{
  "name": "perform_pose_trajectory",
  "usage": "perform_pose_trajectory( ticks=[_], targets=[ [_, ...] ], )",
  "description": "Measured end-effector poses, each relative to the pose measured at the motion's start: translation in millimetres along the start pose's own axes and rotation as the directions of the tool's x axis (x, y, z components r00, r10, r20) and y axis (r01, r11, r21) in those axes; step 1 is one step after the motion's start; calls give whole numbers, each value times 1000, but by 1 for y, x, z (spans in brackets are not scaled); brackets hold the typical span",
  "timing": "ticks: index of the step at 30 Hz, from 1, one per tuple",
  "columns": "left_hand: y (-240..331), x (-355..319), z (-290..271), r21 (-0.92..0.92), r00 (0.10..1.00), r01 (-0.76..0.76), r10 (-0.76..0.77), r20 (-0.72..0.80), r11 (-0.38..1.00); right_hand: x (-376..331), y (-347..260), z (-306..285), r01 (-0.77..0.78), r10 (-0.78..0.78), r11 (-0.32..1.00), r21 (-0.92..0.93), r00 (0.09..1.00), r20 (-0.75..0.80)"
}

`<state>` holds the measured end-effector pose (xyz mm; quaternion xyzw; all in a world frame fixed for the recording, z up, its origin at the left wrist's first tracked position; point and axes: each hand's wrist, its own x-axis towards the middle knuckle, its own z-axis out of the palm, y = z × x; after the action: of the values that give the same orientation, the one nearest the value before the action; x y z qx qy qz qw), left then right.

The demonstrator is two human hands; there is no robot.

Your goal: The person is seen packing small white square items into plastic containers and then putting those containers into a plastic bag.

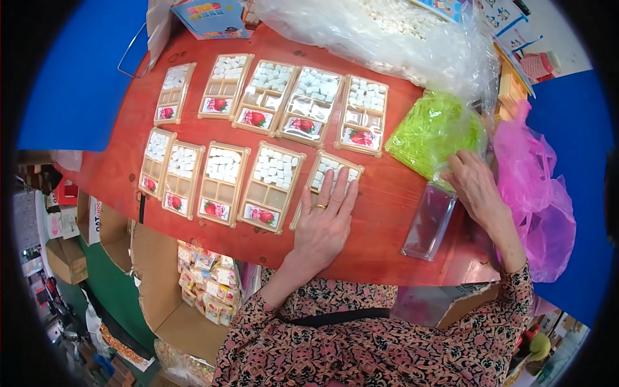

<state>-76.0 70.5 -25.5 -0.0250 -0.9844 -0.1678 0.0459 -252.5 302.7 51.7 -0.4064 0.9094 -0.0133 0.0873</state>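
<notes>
My left hand (320,222) lies flat with fingers stretched over a tan compartment tray (316,175), its fingertips on the small white pieces at the far end. The tray's near part is hidden under the hand. My right hand (477,190) has its fingers bent together at the near edge of a clear bag of thin bright green sticks (432,132). What those fingers hold cannot be made out. Just below them lies a clear rectangular plastic box (429,222). Beside my left hand is another tan tray (273,187) with white pieces and a strawberry-printed packet.
Several similar filled trays (263,97) stand in two rows on the red table (380,213). A large clear bag of white pieces (387,26) lies at the back. A pink plastic bag (535,193) hangs at right. A cardboard box (158,284) of small packets stands below the near edge.
</notes>
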Motion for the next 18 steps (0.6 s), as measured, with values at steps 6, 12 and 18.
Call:
perform_pose_trajectory(
  ticks=[6,12,18],
  targets=[
    [0,0,1,-24,1000,-7,7,6,1000,0,5,0,-2,2,1000,-4,1000,9],
    [-1,-1,2,23,1000,3,-3,-12,1000,3,-24,-21,29,-28,1000,7,991,-130],
    [-1,-4,2,-26,1000,-3,3,-12,1000,13,-57,-35,183,-172,980,77,975,-138]
  ],
)
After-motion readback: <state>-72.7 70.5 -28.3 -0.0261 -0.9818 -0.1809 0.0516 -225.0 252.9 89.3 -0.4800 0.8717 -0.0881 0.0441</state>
